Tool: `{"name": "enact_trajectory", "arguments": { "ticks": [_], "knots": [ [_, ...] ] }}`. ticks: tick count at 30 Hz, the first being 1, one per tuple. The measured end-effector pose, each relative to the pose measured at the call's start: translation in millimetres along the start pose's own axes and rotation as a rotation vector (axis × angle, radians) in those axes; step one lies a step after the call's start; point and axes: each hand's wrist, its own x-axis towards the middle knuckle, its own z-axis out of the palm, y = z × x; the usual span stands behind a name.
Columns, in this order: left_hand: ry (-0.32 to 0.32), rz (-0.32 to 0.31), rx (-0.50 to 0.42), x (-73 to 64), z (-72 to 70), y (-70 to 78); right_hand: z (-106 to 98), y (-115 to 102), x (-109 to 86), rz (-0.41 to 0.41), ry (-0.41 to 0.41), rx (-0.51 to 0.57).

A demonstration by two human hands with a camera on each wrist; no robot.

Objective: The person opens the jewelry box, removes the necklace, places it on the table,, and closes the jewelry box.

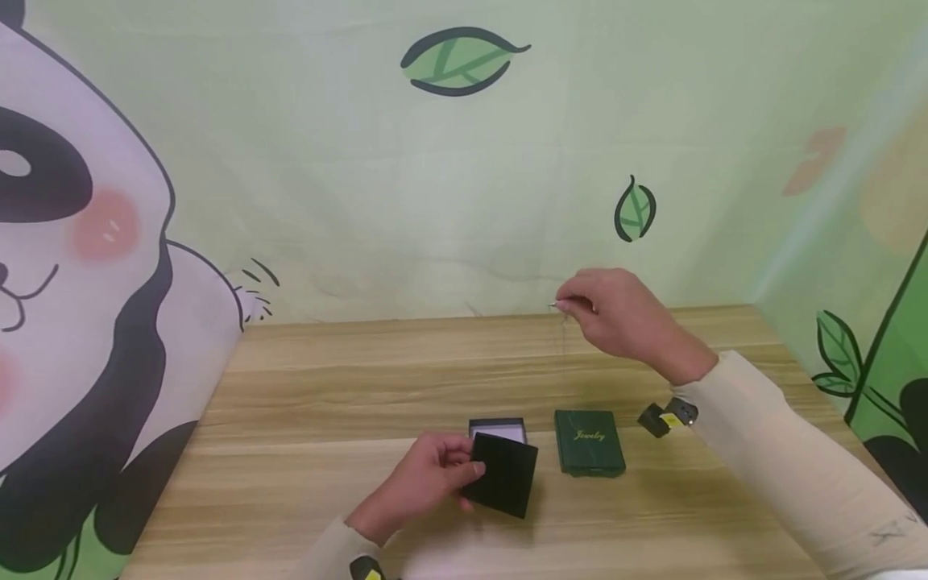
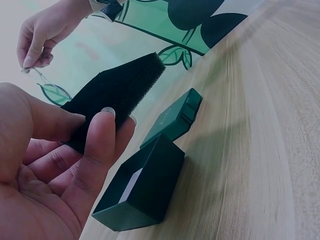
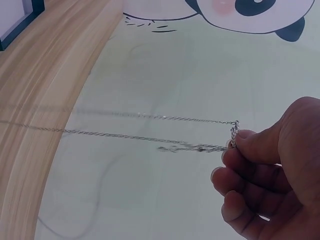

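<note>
My right hand (image 1: pixel 616 314) is raised above the table's back part and pinches a thin silver chain necklace (image 3: pixel 125 136) between thumb and forefinger. Two long strands hang from the fingertips, along with a shorter end. In my left hand (image 1: pixel 433 475) is a square black foam pad (image 1: pixel 505 477), gripped at one edge by thumb and fingers and held tilted in the air. Behind the pad, partly hidden by it, stands an uncovered dark green box base (image 2: pixel 160 185) with a white bottom. To its right the green lid (image 1: pixel 590 443), printed "Jewelry" in gold, lies print side up.
Everything stands on a wood-grain table (image 1: pixel 348 379). A pale green cloth backdrop (image 1: pixel 326 161) with a panda and leaves rises directly behind the table's back edge and along the right side.
</note>
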Motion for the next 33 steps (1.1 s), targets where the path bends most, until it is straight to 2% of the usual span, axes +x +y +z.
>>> {"name": "enact_trajectory", "arguments": {
  "ticks": [17, 33],
  "knots": [
    [0.02, -0.007, -0.023, -2.2, -3.6, -1.7, 0.7, -9.8, -2.3, 0.0, -0.037, 0.011],
    [0.027, -0.024, -0.023, -3.0, -3.1, -1.7, 4.6, -12.9, -6.8, -0.05, -0.002, 0.016]
  ]
}}
